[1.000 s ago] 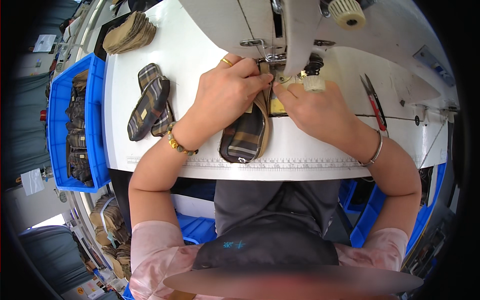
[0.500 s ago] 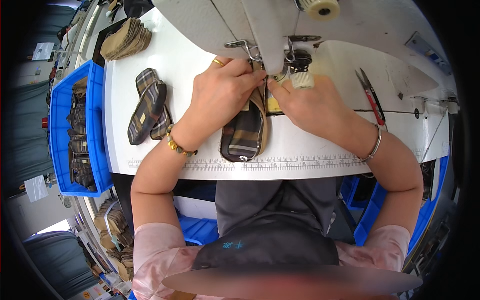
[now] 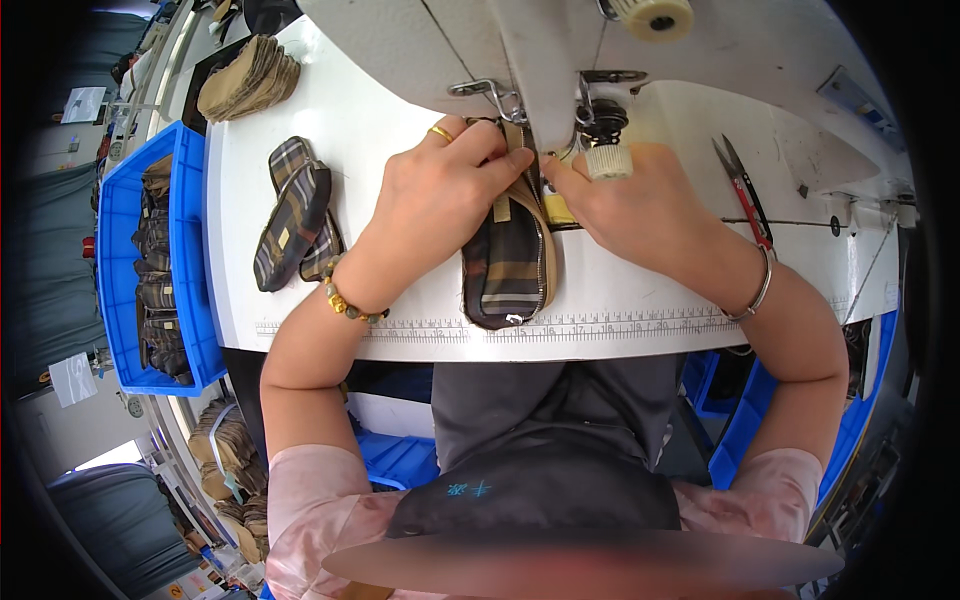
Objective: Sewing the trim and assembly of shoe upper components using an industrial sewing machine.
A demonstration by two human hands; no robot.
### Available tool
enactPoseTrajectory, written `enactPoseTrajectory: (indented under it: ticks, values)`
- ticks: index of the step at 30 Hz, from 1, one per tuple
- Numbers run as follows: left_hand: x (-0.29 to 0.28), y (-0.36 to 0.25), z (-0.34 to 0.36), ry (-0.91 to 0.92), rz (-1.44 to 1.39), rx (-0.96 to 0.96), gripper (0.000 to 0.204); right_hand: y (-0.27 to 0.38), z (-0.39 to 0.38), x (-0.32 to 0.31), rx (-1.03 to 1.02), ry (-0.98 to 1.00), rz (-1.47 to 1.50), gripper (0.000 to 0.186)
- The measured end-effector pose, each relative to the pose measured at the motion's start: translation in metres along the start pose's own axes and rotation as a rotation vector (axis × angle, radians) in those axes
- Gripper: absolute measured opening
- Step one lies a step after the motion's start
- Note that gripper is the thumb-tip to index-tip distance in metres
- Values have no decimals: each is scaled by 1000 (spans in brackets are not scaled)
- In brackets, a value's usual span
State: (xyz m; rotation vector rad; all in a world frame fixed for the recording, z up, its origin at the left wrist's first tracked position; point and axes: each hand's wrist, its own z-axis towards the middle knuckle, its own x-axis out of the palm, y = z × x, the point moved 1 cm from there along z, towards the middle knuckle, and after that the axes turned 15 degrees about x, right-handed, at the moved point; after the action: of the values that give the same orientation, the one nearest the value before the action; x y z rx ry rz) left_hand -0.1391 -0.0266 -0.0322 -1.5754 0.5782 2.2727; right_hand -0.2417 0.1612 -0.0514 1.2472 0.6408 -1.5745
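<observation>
Brown plaid pouch (image 3: 507, 262), pinched in the left hand (image 3: 437, 190), the right hand (image 3: 635, 208) gripping I can't tell what, looks mid-seam, wanting steady feeding toward twelve o'clock.

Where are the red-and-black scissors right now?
In the head view, the scissors lie on the white tabletop, right of the right hand, close to the silver bangle.

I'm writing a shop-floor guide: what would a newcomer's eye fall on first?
The white sewing machine looms across the top. Just below, the left hand is on a plaid zippered piece, the right hand close beside it. At left is a bright blue bin of plaid pieces.
</observation>
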Motion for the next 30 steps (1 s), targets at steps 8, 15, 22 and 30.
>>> enactPoseTrajectory:
  ticks: [8, 15, 22, 30]
  values:
    - [-7, -4, -4, 7, -25, 9, 31, 3, 1, -1, -90, -55, 115, 5]
    - [-3, -15, -1, -53, -97, -55, 37, 3, 1, -2, -79, -15, 119, 4]
    - [1, -4, 0, -44, 1, -52, 33, 1, 3, 0, -75, -34, 73, 3]
    - [14, 12, -5, -139, -25, -55, 46, -3, 6, 6, -31, -5, 45, 4]
